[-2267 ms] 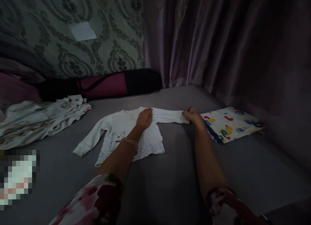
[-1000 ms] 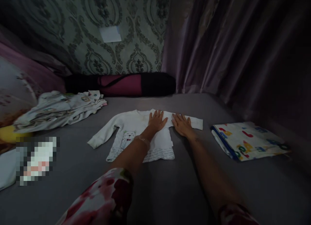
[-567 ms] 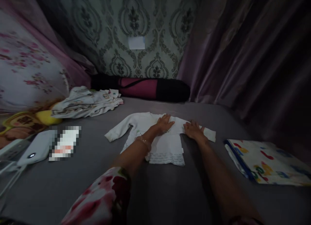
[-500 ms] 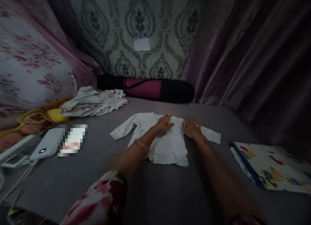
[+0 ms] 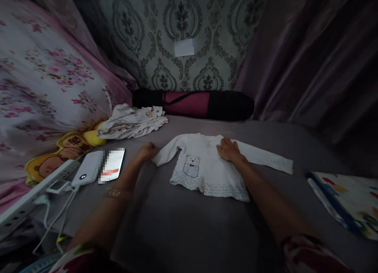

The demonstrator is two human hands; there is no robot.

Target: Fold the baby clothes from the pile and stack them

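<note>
White bear-print shirt point(image 5: 203, 166) flat before you, sleeves spanning left to right.
Your left hand point(image 5: 147, 150) curls, cuff point(image 5: 157, 160) just to its right; can't tell if fingers pinch it. Your right hand point(image 5: 229, 149) rests on the upper chest, fingers slightly spread. Grey sheet point(image 5: 191, 225) beneath; floral fabric point(image 5: 59, 68) left, damask wallpaper point(image 5: 221, 41) behind, purple curtain point(image 5: 295, 68) right.

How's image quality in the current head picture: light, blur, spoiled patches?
Head view: dim overall, the right-hand curtain falling nearly to black; the phone brightest, though partly pixelated; left forearm looks smeared; the shirt is readable, bear print included.
</note>
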